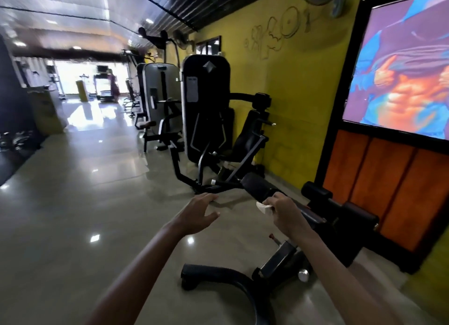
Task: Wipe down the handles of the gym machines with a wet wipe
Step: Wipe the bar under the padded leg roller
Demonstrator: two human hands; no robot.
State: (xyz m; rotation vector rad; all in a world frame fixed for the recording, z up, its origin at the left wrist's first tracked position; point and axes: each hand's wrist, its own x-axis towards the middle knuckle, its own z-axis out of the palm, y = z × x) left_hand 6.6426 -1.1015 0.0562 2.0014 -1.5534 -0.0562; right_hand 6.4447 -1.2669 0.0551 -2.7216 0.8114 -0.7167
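Note:
My right hand is closed on a small white wet wipe, whose crumpled end sticks out to the left of the fingers. The hand sits against the bar of a low black bench machine, just below its black foam roller pad. A second roller pad lies further right on the same bar. My left hand hovers open, fingers spread, over the floor to the left of that pad, touching nothing.
The bench's curved black base rests on the glossy floor below my arms. Black weight-stack machines line the yellow wall ahead. An orange panelled door with a poster stands at right. Open floor stretches left.

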